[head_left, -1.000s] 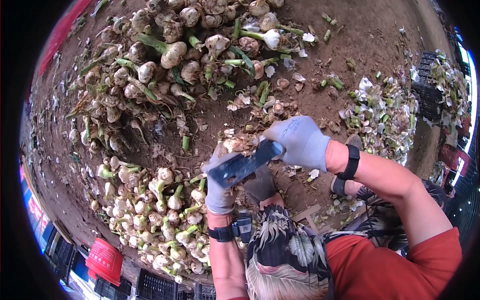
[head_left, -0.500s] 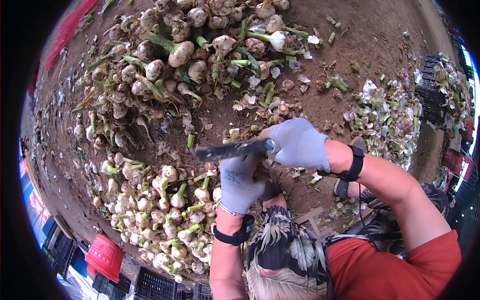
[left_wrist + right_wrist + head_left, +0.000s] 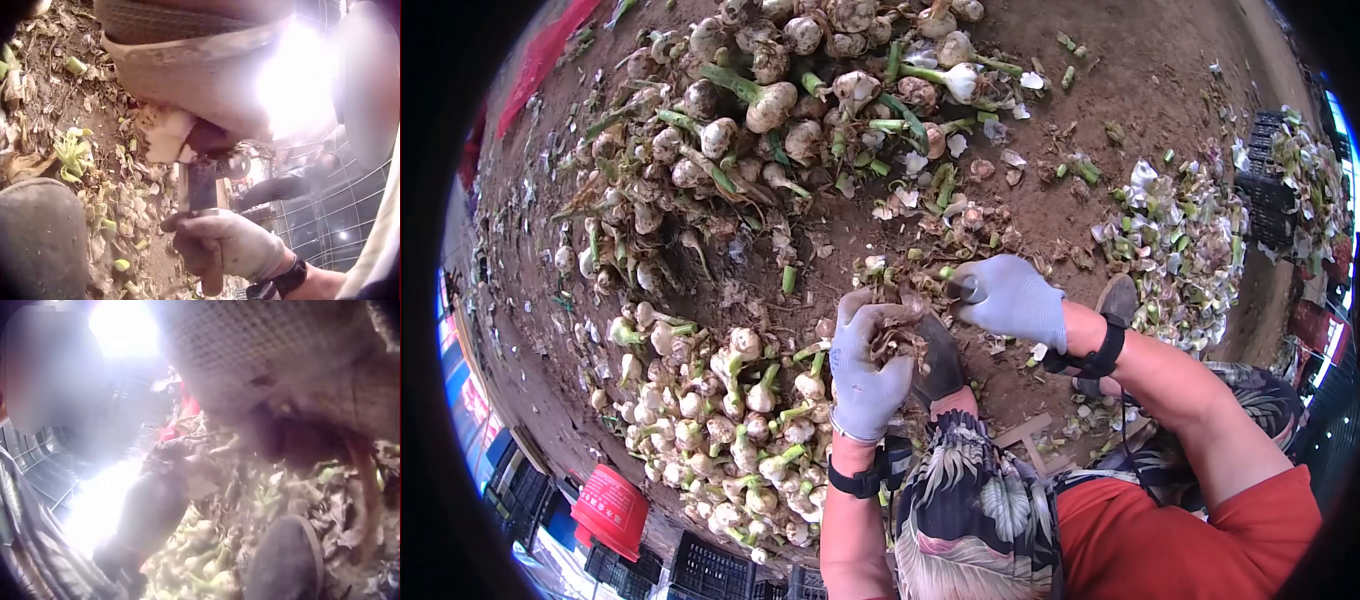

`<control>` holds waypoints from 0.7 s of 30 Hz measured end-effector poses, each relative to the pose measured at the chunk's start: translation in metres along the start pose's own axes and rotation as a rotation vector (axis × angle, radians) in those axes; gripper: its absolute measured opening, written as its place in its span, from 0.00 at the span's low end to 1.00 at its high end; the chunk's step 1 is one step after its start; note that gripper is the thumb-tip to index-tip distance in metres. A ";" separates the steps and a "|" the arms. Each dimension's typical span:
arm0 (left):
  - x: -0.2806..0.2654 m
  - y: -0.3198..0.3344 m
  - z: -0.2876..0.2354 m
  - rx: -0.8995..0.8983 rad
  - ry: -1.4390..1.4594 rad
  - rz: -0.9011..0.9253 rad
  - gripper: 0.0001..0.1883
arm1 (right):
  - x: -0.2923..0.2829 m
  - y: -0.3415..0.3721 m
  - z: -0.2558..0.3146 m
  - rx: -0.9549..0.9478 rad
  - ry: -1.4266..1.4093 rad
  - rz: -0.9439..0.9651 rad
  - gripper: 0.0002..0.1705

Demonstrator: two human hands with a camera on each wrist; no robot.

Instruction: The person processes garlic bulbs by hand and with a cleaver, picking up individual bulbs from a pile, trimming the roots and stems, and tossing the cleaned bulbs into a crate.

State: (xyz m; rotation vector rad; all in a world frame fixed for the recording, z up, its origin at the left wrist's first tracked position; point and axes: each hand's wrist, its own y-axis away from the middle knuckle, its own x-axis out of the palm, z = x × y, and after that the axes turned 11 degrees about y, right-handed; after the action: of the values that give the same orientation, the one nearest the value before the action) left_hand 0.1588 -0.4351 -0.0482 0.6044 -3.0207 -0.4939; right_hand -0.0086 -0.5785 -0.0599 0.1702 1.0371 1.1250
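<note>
In the head view my gloved left hand (image 3: 868, 375) holds a garlic bulb (image 3: 897, 345) with dry roots and skin, fingers curled round it. To its right, apart from it, my gloved right hand (image 3: 1010, 300) has its fingers closed. The left wrist view shows that right hand (image 3: 228, 244) gripping a knife (image 3: 203, 187) by its handle, blade upward, beneath the left hand (image 3: 194, 75) and a pale piece of the bulb (image 3: 165, 134). In the head view the blade is hardly visible. The right glove (image 3: 281, 350) fills the top of the right wrist view, blurred.
A heap of untrimmed garlic (image 3: 770, 105) lies at the upper left, a pile of short-stemmed bulbs (image 3: 745, 450) below it. Trimmings (image 3: 1180, 240) are heaped at the right. A red bucket (image 3: 610, 510) and black crates (image 3: 710, 570) stand lower left. A shoe (image 3: 940, 360) is beside the left hand.
The broad blade that lay across the left hand has swung away from view. The left hand has turned, bringing the bulb into sight, and the right hand has shifted slightly right and down.
</note>
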 end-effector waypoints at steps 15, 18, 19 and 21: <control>-0.043 -0.157 -0.007 0.292 -0.702 -0.166 0.25 | 0.000 -0.016 -0.058 0.200 -0.008 -0.087 0.22; -0.032 -0.204 0.030 0.057 -0.922 -0.159 0.29 | -0.021 -0.021 -0.049 0.185 -0.056 -0.097 0.20; -0.030 -0.203 0.033 0.036 -0.884 -0.149 0.28 | -0.029 -0.021 -0.042 0.187 -0.059 -0.102 0.20; -0.023 -0.189 0.029 0.101 -0.746 -0.108 0.24 | -0.038 -0.019 -0.034 0.218 -0.346 -0.230 0.18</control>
State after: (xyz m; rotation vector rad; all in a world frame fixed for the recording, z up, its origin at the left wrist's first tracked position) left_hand 0.2482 -0.5826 -0.1339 0.7236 -3.7445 -0.7075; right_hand -0.0230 -0.6301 -0.0671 0.3949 0.8424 0.7410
